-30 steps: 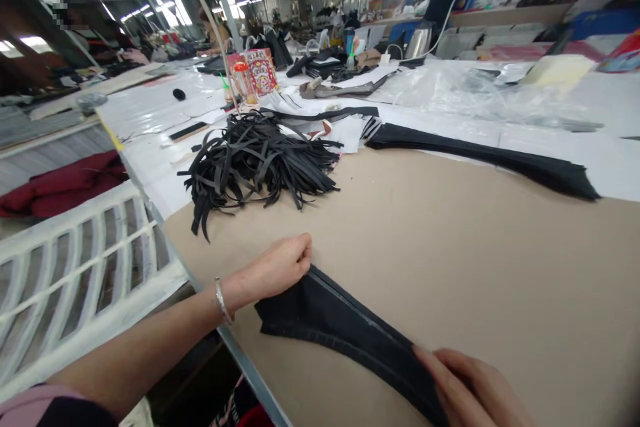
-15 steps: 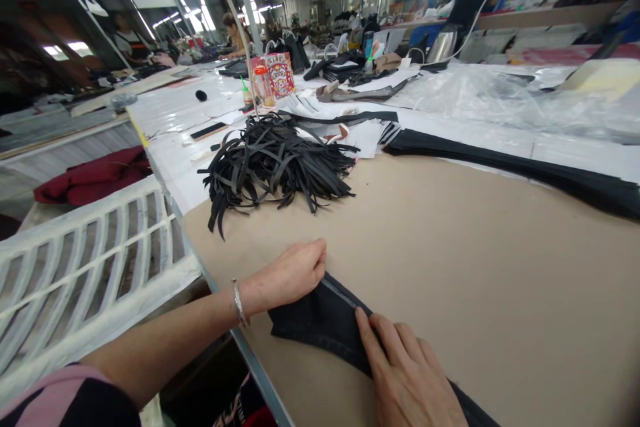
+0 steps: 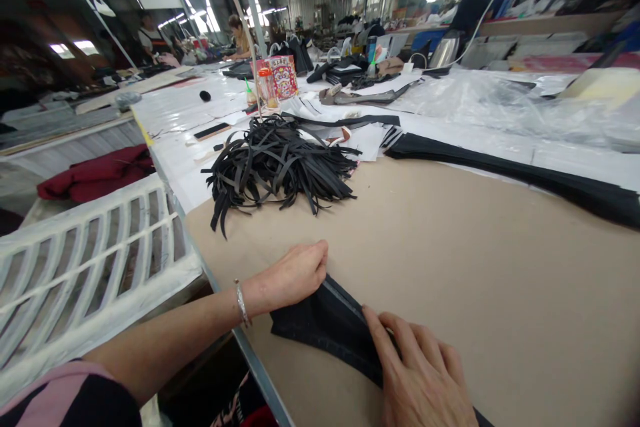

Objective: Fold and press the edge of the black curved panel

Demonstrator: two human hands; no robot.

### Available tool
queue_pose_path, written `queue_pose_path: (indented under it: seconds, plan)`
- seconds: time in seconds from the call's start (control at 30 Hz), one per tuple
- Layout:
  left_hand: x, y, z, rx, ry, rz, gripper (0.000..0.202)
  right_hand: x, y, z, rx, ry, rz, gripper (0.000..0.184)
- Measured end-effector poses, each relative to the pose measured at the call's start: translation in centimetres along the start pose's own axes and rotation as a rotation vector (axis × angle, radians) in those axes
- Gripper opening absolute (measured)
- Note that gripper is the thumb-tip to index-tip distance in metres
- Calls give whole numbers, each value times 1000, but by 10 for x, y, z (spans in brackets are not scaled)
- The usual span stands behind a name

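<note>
A black fabric piece (image 3: 320,323) lies on the brown paper-covered table (image 3: 475,260) near the front edge. My left hand (image 3: 293,275), with a silver bracelet at the wrist, has its fingers curled and pinches the fabric's far corner. My right hand (image 3: 420,370) lies flat on the fabric with fingers stretched out, pressing it down just right of the left hand.
A heap of black strips (image 3: 277,167) lies behind my hands. A long black fabric piece (image 3: 505,170) stretches to the right. A red-capped bottle (image 3: 265,85) and a printed box (image 3: 283,76) stand further back on white plastic sheeting. A white slatted rack (image 3: 90,267) sits left of the table; other people work in the background.
My right hand slid left along the fabric from its far end until it lay close to my left hand. The left hand kept its grip on the corner.
</note>
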State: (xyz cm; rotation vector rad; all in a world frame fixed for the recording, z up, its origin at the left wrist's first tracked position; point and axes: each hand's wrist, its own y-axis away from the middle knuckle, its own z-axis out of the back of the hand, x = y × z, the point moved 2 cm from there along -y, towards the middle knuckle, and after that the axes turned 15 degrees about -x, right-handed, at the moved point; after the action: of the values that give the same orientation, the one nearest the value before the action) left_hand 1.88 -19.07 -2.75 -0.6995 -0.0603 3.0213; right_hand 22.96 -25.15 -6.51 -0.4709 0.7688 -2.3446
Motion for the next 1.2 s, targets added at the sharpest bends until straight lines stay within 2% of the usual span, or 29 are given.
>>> queue_pose_path:
  seconds: [0.17,0.37,0.7,0.83,0.97,1.03,1.13,1.2]
  plan:
    - [-2,1,2,-5,-2,-9,11,8,-14,-7,-22,-89,0,67]
    - [0,1,2,-12,-15,-28,12,17,-22,-23,46,-92,14,62]
    - [6,0,3,-34,-23,-13,17,14,-24,-21,51,-106,-2,62]
    - [14,1,11,-111,-48,43,17,13,-23,-23,43,-111,-21,62]
    - [23,6,22,-279,-78,87,10,13,-22,-23,45,-104,-24,62]
    - [22,13,22,-335,-23,-12,9,14,-22,-24,48,-104,-11,62]
    - [19,27,14,-353,108,-211,17,14,-22,-24,38,-97,-5,62]
    - [21,36,6,-349,139,-244,22,14,-21,-24,44,-84,0,62]
